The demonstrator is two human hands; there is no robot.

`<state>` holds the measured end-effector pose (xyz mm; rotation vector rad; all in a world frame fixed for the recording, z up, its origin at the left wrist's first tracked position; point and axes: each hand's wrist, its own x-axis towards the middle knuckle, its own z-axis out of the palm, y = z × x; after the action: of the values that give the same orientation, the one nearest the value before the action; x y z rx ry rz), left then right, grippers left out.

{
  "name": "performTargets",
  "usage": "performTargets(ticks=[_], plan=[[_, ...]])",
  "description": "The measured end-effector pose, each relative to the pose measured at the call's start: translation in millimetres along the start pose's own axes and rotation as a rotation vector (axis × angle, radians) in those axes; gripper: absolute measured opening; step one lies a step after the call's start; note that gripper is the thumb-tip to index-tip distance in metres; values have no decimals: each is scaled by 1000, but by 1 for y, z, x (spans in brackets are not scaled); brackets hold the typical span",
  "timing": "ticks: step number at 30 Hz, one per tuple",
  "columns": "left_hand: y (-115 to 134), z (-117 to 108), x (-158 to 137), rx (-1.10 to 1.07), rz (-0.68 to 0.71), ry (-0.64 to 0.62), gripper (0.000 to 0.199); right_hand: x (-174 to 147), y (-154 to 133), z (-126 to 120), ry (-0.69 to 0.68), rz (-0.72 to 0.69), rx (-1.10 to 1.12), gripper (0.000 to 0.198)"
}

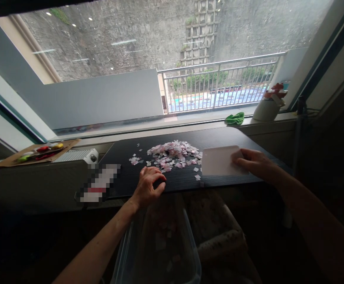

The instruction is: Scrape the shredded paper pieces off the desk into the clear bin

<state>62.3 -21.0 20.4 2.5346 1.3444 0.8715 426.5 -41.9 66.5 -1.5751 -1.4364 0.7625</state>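
Observation:
A heap of small pale pink and white paper pieces (174,154) lies on the black tabletop (219,138). At the table's near edge, just in front of the heap, my left hand (150,182) rests with loosely curled fingers and the thumb apart; I see nothing held in it. My right hand (253,162) grips a flat white rectangular card (219,161) by its right end, thumb on top. The card's left edge is close to the heap's right side. Below my left hand stands a clear plastic bin (191,236) with some pieces inside.
A phone-like pixelated object (101,183) lies at the table's left end. Further left are a white slotted device (79,156) and brown paper (21,154) with colourful items. A green cloth (235,118) and a pale jug (268,107) sit on the windowsill. A sack-like bundle (219,228) stands right of the bin.

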Motion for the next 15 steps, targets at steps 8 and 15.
performTargets(ticks=[8,15], plan=[[0,-1,0,-17,-5,0,11,-11,2,9,-8,-71,-73,17],[3,-1,0,-21,-8,1,10,-17,-6,-5,96,9,-194,14]])
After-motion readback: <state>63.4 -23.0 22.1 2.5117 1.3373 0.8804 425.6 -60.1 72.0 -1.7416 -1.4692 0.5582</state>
